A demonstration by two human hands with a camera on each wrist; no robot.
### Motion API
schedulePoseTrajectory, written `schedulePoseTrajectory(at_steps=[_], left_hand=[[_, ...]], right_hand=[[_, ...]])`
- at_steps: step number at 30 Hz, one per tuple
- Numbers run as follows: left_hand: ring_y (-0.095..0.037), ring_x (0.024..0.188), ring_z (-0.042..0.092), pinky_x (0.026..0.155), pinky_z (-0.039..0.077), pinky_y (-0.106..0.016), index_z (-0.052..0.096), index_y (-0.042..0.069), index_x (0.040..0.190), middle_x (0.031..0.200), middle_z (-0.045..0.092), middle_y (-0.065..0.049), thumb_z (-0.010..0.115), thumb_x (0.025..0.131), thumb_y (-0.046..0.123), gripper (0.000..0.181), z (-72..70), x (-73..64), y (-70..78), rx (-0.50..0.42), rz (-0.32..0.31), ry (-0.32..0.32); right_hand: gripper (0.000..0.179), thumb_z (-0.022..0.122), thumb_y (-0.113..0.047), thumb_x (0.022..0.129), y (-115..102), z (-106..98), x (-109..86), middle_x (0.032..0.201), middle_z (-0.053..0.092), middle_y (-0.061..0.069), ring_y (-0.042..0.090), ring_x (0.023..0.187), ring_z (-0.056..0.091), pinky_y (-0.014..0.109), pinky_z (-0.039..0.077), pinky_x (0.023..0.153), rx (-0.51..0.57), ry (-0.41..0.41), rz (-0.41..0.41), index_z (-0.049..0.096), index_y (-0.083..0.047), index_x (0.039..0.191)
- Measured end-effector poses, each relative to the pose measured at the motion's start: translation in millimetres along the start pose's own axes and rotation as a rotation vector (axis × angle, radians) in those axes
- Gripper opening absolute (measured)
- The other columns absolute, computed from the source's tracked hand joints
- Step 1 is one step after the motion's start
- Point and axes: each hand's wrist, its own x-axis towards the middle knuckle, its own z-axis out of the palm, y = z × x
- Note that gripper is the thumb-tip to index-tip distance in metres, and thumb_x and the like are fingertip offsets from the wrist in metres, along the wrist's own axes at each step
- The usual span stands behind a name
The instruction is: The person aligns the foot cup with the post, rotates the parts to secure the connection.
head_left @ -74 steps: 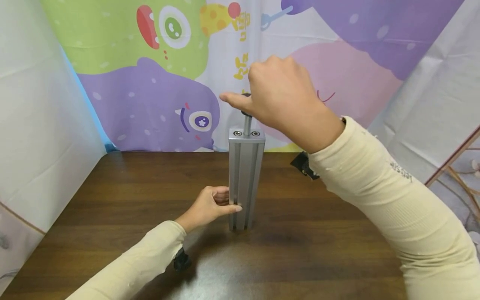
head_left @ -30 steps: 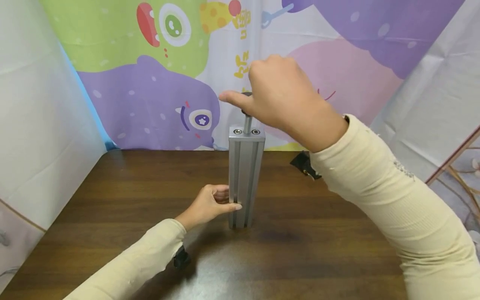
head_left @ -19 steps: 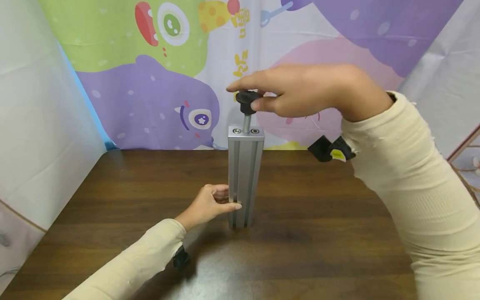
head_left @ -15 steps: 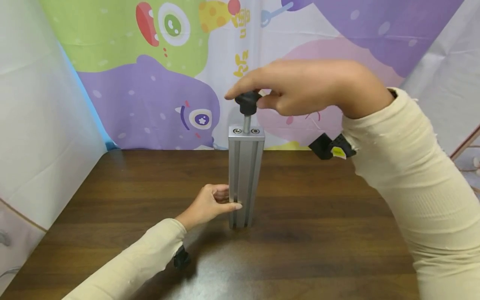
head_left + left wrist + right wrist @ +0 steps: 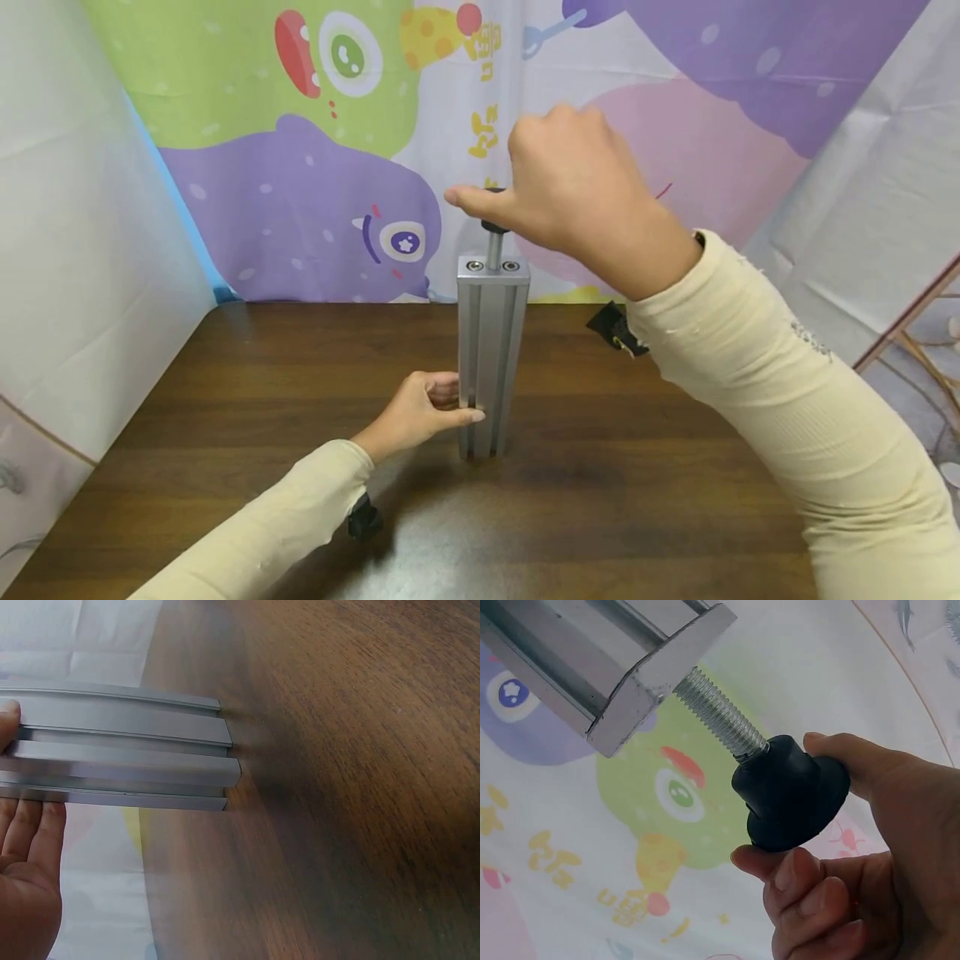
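A silver aluminium profile [image 5: 489, 350] with grooved sides stands upright on the wooden table. From its top end plate rises a threaded stem carrying a black levelling foot [image 5: 791, 799], mostly hidden behind the hand in the head view. My left hand [image 5: 412, 415] grips the profile low down, thumb across the near face and fingers behind. In the left wrist view, the profile's lower end [image 5: 202, 765] meets the table. My right hand [image 5: 573, 183] pinches the foot between thumb and index finger, the other fingers curled beneath it in the right wrist view. Bare thread shows between foot and plate.
The brown wooden table [image 5: 300, 342] spreads around the profile. Behind it hangs a cartoon-printed cloth [image 5: 300, 200], with white side cloth [image 5: 67, 208] at the left. A black wrist mount [image 5: 617, 327] sits below the right sleeve.
My right hand has turned on the foot: half a second ago it lay level with the foot in plain sight, and now the wrist is rotated with knuckles up. My left hand stays put.
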Motion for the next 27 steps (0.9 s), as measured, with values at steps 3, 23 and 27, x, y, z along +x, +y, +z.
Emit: schedulePoseTrajectory(at_steps=[3, 23, 27], left_hand=[[-0.018, 0.091, 0.069, 0.08, 0.056, -0.026, 0.067, -0.008, 0.108, 0.096, 0.072, -0.019, 0.078, 0.079, 0.006, 0.033, -0.1, -0.9, -0.4, 0.0, -0.004, 0.003], [-0.019, 0.091, 0.069, 0.079, 0.056, -0.026, 0.067, -0.006, 0.109, 0.096, 0.072, -0.018, 0.078, 0.079, 0.005, 0.034, -0.4, -0.8, -1.7, -0.006, -0.024, 0.012], [-0.02, 0.091, 0.069, 0.078, 0.056, -0.026, 0.067, -0.006, 0.108, 0.096, 0.072, -0.018, 0.078, 0.079, 0.005, 0.033, 0.1, -1.1, -1.4, -0.002, -0.02, 0.014]], right_hand=[[0.065, 0.055, -0.065, 0.085, -1, 2, -0.3, 0.059, 0.038, 0.002, 0.025, 0.057, 0.045, 0.039, 0.045, 0.052, 0.008, 0.025, 0.005, 0.043, -0.01, 0.053], [0.044, 0.056, -0.006, 0.094, 38, -15, 4.0, 0.13, 0.059, 0.004, 0.021, 0.115, 0.056, 0.037, 0.049, 0.092, 0.274, -0.376, -0.547, 0.05, -0.011, 0.138], [0.05, 0.048, 0.01, 0.089, 40, -17, 7.6, 0.13, 0.059, -0.002, 0.017, 0.108, 0.055, 0.035, 0.046, 0.091, 0.273, -0.35, -0.64, 0.056, -0.011, 0.134]])
